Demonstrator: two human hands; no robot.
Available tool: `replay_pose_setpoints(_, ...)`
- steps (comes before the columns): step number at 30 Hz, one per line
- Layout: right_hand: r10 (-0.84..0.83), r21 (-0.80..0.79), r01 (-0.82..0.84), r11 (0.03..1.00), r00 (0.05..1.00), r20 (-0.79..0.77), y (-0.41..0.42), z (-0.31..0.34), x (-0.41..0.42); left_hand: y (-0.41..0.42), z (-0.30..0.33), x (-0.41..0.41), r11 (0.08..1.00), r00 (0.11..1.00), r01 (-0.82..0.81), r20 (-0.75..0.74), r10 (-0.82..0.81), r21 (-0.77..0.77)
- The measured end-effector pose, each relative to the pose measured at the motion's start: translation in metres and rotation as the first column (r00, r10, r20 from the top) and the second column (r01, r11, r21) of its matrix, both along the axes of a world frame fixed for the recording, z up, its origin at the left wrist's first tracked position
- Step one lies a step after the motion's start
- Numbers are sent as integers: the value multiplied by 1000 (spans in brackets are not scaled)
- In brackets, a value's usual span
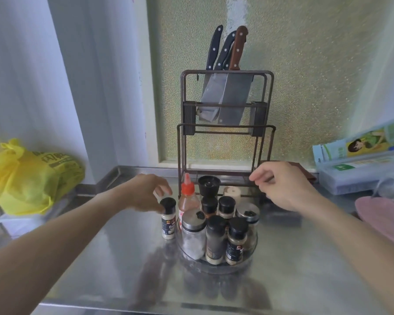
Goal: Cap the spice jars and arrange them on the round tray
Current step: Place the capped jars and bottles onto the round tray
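Note:
A clear round tray (216,266) sits mid-counter, crowded with several capped spice jars, a glass shaker (193,234), a red-capped sauce bottle (187,201) and a black grinder (208,185). One small black-capped jar of pale spice (168,218) stands on the steel just left of the tray. My left hand (149,192) hovers right behind and above that jar's cap, fingers curled and apart, holding nothing. My right hand (284,186) floats above the tray's back right, fingers loosely spread, empty.
A metal knife rack (225,123) with cleavers and knives stands right behind the tray. A yellow plastic bag (30,176) lies at far left. Boxes (359,164) and a pink plate (384,221) occupy the right side. The steel counter (127,269) extends toward me.

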State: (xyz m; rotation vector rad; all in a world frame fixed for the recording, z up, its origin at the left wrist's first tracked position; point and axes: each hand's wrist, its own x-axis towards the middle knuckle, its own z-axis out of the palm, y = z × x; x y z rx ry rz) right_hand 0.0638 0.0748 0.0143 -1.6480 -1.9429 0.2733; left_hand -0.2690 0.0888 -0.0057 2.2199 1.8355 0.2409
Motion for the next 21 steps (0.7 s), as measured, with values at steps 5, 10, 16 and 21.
replay_pose_setpoints(5, -5, -27, 3, 1000, 998, -70, -2, -5, 17, -4, -16, 4, 998, 1000, -7, 25, 5, 59)
replay_pose_setpoints(10, 14, -43, -20, 999, 991, -131, -9, -12, 16, -15, -11, 2, 988, 996, -80, 60, 73, 132)
replay_pose_setpoints(16, 140, 34, -136, 990, 952, -271, -22, 8, 0, -41, 66, 2, 908, 977, -148, 200, 73, 391)
replay_pose_setpoints(21, 275, 153, -236, 960, 902, -332, -27, 36, -27, -52, 123, 58, 881, 973, 25, 193, -131, 472)
